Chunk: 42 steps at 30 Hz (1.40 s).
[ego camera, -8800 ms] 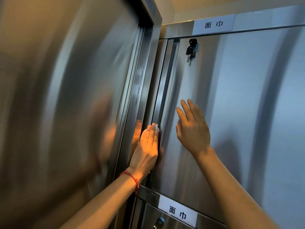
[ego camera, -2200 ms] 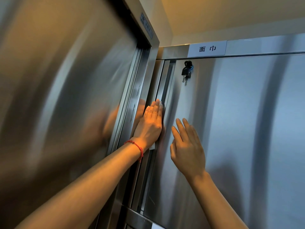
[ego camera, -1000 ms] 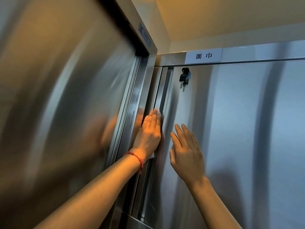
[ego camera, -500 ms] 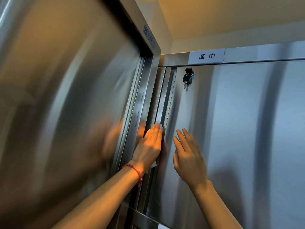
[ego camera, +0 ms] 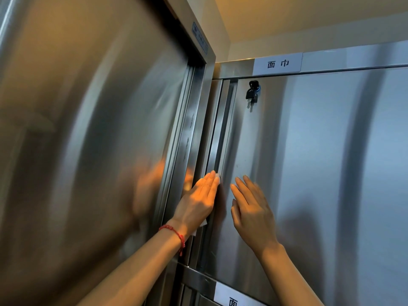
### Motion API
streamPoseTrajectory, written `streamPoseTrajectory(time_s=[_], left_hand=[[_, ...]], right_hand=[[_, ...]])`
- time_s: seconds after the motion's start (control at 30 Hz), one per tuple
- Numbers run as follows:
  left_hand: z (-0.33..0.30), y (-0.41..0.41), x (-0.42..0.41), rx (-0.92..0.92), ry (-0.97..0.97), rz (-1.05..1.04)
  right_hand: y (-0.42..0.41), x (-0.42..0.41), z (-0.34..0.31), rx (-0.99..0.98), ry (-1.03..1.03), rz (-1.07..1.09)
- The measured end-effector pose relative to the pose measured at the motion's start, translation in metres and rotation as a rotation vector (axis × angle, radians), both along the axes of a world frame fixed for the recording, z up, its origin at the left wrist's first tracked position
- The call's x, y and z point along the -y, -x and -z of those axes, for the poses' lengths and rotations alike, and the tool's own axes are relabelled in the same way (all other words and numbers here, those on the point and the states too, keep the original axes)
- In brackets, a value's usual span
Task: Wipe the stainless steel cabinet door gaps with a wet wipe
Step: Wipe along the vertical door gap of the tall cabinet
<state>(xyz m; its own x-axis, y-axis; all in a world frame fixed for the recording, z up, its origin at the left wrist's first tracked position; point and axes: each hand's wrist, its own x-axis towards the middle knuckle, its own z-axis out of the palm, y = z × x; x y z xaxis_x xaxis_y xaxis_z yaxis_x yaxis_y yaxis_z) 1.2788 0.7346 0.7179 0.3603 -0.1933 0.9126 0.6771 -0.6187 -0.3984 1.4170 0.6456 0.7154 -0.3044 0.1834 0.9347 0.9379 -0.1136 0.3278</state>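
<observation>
Left hand (ego camera: 199,200) was flat, fingers straight and together, pressing the wet wipe (ego camera: 200,226) into the vertical gap (ego camera: 217,138) at the left edge of the cabinet door (ego camera: 309,173). Wipe was mostly hidden under the palm: 1 white corner showed below the heel of the hand near the wrist, and a sliver showed at the fingertips. No curl or pinch visible, so it was held by pressure alone

Right hand (ego camera: 251,208) was open, fingers spread and straight, laid on the door face just right of the gap. It held nothing and looked like a brace against the door

Change: 1.0 s ago the left hand sat higher on the gap, 0.5 s ago lower, and at this moment lower again, with more bare gap between the fingertips and the keys (ego camera: 251,93) hanging from the lock. The right hand tracked down with it. 2.2 s ago it was near the top of its travel, 8.8 s ago lower again, so I read this as repeated up/down strokes, this one a downstroke

Meaning for the task: the middle of this gap had probably had more than 1 pass. The stretch up by the lock and the top rail under the label (ego camera: 278,63) looked untouched in these frames. The bottom end near the lower rail (ego camera: 196,280) was next in line if the stroke carried on

Risk: wipe riding out from under a flat palm
</observation>
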Motion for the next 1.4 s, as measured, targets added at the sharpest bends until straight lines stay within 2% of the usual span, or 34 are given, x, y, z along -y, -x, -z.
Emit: streamPoseTrajectory(time_s=[0.13, 0.4, 0.67, 1.0, 1.23, 1.4], left_hand=[[0.011, 0.007, 0.007, -0.061, -0.058, 0.020], [0.040, 0.029, 0.028, -0.037, -0.118, 0.098], [0.071, 0.057, 0.046, -0.051, -0.070, 0.156], [0.093, 0.087, 0.067, -0.070, -0.004, 0.223], [0.105, 0.101, 0.079, -0.102, -0.030, 0.163], [0.108, 0.117, 0.100, -0.139, -0.024, 0.102]], right_hand=[[0.004, 0.002, 0.004, -0.019, -0.023, -0.040], [0.027, 0.015, 0.016, 0.007, 0.019, -0.182], [0.054, 0.022, 0.044, 0.001, 0.081, -0.271], [0.083, 0.035, 0.066, -0.002, -0.055, -0.319], [0.089, 0.047, 0.082, -0.034, -0.110, -0.323], [0.082, 0.063, 0.087, 0.023, -0.116, -0.332]])
